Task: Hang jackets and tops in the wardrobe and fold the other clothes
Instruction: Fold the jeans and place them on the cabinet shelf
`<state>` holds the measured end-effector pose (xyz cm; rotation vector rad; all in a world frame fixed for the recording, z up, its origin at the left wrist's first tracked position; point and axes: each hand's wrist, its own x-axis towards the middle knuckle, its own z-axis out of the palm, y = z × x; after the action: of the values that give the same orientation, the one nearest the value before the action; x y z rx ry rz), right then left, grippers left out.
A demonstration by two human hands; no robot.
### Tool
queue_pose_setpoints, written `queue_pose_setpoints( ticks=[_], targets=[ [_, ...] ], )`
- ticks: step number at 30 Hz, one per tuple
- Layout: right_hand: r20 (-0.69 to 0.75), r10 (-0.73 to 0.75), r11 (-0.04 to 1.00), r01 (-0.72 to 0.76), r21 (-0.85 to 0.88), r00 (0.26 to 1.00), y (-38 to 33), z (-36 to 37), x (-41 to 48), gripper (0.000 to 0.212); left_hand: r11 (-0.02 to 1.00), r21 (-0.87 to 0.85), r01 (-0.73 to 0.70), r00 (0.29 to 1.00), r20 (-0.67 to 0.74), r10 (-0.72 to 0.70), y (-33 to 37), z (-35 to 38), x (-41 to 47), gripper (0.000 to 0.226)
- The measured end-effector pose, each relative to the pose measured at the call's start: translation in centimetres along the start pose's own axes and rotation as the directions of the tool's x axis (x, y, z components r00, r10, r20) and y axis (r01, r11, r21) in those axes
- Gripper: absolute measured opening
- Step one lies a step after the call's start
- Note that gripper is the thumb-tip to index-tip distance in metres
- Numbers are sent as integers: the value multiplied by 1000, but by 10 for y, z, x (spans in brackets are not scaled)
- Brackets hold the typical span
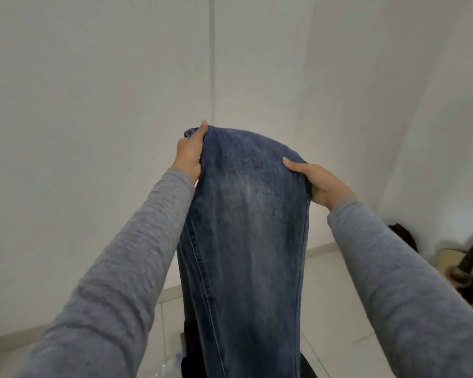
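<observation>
A white wall fills the far field, with one vertical seam running down it. Pale tiled floor shows below, near and to the right. One pair of jeans hangs in the middle, raised in the air in front of the wall. Its upper end is level with the hands and the rest drops out of view at the near edge. Two grey sleeves reach forward, the left sleeve and the right sleeve. The left hand grips the top left edge of the jeans, thumb on the near face and fingers curled behind. The right hand grips the right edge a little lower, thumb laid on the near face, with its fingers hidden by the cloth. Dark clutter lies on the floor at the far right and is too blurred to identify. One clear plastic item shows at the near left edge. Progress: jeans belong to the fold group, and this pair hangs at length with no crosswise fold yet, so its fold appears only begun. No wardrobe, hanger or folded pile is in view, so the state of the remaining clothes cannot be judged.
</observation>
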<state>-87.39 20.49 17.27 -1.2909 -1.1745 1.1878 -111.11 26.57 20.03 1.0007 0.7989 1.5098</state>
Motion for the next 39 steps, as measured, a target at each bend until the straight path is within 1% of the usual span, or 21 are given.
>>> queue_pose_setpoints(
  ticks=[2,4,5,9,11,13,15,17,20,24,26,28,29,30,31,32,33,34,36,37,39],
  targets=[
    [-92,-50,992,61,114,994,9,4,4,43,988,62,143,986,80,-148,-11,-11,-7,65],
    [-140,-86,970,115,212,986,12,12,7,39,944,195,267,929,207,-306,-30,-36,-17,82],
    [-159,-89,963,125,239,983,12,16,8,37,913,238,332,892,235,-386,-42,-52,-23,88],
    [-231,-40,972,92,218,972,16,31,10,45,741,391,545,715,245,-655,-91,-112,-44,104],
    [-274,-22,978,78,196,962,21,32,12,45,697,376,611,646,272,-713,-108,-130,-52,115],
    [-323,-2,976,72,204,947,25,30,12,44,719,357,596,673,268,-690,-120,-132,-60,107],
    [-362,19,967,75,244,932,27,27,11,43,773,361,522,741,258,-620,-131,-125,-68,80],
    [-388,35,960,78,270,921,28,26,6,33,816,350,460,781,279,-559,-146,-115,-75,60],
    [-418,30,959,93,269,908,26,22,-3,14,851,273,449,825,239,-512,-163,-98,-83,48],
    [-426,-18,954,143,264,905,16,4,-11,12,947,164,276,943,143,-299,-151,-73,-77,30],
    [-420,-96,923,239,302,902,6,-6,-17,10,969,183,165,977,105,-187,-131,-57,-68,23],
    [-392,-243,859,384,338,888,-4,-15,-21,9,981,188,46,994,85,-63,-108,-42,-57,28],
    [-345,-314,836,430,341,884,-5,-19,-23,11,984,178,-9,998,67,-3,-96,-35,-52,31],
    [-276,-355,849,432,305,893,-3,-24,-25,17,985,165,-50,998,50,42,-84,-28,-48,33],
    [-198,-334,904,372,210,922,4,-27,-28,28,984,160,-79,997,39,73,-74,-22,-43,32],
    [-150,-245,962,259,81,958,15,-29,-29,40,981,168,-92,996,35,87,-66,-18,-39,32],
    [-151,-137,991,136,-16,979,29,-30,-31,48,977,194,-90,996,33,85,-62,-16,-34,32],
    [-198,-60,998,53,-39,978,45,-30,-31,48,972,224,-65,998,30,60,-61,-14,-30,32],
    [-307,25,999,-13,40,951,67,-26,-30,34,967,249,50,999,-34,-43,-68,-17,-22,29],
    [-328,80,996,-59,74,941,73,-22,-30,27,966,219,140,989,-75,-126,-73,-22,-20,25],
    [-312,195,977,-156,144,930,74,-14,-30,21,945,105,310,949,-90,-301,-76,-33,-17,18]
  ],
)
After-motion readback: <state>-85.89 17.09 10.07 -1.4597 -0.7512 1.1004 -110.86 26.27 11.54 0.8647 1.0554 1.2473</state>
